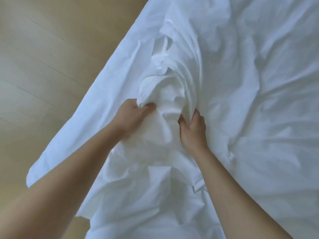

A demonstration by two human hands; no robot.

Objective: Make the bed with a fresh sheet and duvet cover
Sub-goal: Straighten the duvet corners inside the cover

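Left hand (133,116) and right hand (193,130), fingers curled, grip opposite flanks of the bunched ridge of crumpled white bed linen (165,87), whose long axis runs away from them, the left hand slightly farther along it.

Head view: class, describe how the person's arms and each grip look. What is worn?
The left forearm and right forearm are bare; no sleeves show in frame. The left grip and right grip are ungloved. No watch, bracelet or ring shows, though the picture is slightly soft.
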